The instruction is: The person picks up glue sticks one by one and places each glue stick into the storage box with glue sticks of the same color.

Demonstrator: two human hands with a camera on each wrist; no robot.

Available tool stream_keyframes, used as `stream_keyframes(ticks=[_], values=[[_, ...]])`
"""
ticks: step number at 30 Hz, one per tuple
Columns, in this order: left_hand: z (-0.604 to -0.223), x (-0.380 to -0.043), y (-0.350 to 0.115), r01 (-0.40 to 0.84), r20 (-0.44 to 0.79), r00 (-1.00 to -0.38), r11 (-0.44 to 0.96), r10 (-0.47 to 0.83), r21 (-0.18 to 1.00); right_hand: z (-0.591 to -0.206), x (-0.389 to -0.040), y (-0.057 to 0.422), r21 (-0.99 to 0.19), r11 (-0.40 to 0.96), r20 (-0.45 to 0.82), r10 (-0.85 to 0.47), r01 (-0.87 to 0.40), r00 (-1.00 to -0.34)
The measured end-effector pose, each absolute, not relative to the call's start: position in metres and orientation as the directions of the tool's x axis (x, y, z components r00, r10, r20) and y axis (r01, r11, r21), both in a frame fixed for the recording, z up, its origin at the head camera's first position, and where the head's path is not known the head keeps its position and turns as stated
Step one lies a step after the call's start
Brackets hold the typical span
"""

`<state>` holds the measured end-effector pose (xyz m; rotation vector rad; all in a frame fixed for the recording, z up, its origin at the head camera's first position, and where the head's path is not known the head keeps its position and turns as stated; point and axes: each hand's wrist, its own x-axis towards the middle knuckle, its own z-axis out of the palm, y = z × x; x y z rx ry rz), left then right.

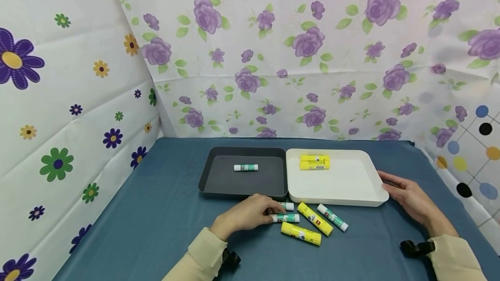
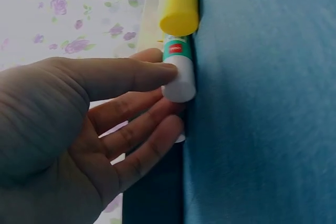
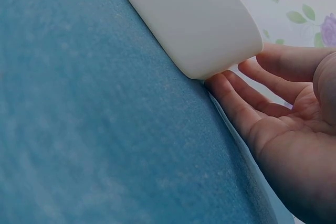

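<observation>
Between the thumb and fingertips of my left hand [image 1: 248, 215] is the end of a small white-and-green glue stick [image 1: 288, 218] lying near the trays. A second white-and-green glue stick [image 1: 289, 206] lies just beyond it, partly hidden by the fingers. In the left wrist view, the thumb presses the white end of the held glue stick [image 2: 179, 80]. My right hand [image 1: 410, 198] rests its extended fingertips against the right end of a white tray [image 1: 347, 181]; the right wrist view has the thumb at the tray's rim [image 3: 254, 40] and the other fingers lower down.
Two yellow glue sticks [image 1: 314, 165] lie together in the white tray. Left of it, touching, a dark grey tray [image 1: 218, 183] holds one white-and-green glue stick [image 1: 246, 168]. In front lie yellow glue sticks [image 1: 301, 233] and another white-and-green one [image 1: 332, 217] on blue cloth [image 1: 156, 229].
</observation>
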<state>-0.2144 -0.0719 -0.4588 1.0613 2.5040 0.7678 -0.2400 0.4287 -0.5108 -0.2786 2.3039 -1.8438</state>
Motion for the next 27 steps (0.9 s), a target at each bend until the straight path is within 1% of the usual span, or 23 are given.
stream_keyframes(ticks=[5, 9, 17, 23, 27], values=[[-0.4557, -0.212, -0.0715, 0.578, -0.08, -0.678, 0.598, 0.731, 0.556, -0.5122, -0.2401, 0.4296, -0.98, 0.191, -0.002, -0.267, -0.051, -0.964], [-0.4574, -0.2115, -0.0692, 0.583, -0.071, -0.672, 0.586, 0.737, 0.563, -0.5129, -0.2405, 0.4302, -0.985, 0.166, 0.01, -0.272, -0.057, -0.962], [-0.4621, -0.2116, -0.0664, 0.587, -0.059, -0.664, 0.568, 0.746, 0.577, -0.5126, -0.2409, 0.4293, -0.984, 0.174, -0.002, -0.267, -0.046, -0.964], [-0.4618, -0.2122, -0.0668, 0.592, -0.05, -0.661, 0.562, 0.748, 0.578, -0.5127, -0.2415, 0.4291, -0.987, 0.154, 0.003, -0.27, -0.046, -0.963], [-0.4605, -0.2126, -0.0674, 0.589, -0.037, -0.666, 0.556, 0.745, 0.587, -0.5134, -0.2415, 0.4284, -0.984, 0.173, -0.004, -0.262, -0.043, -0.965]])
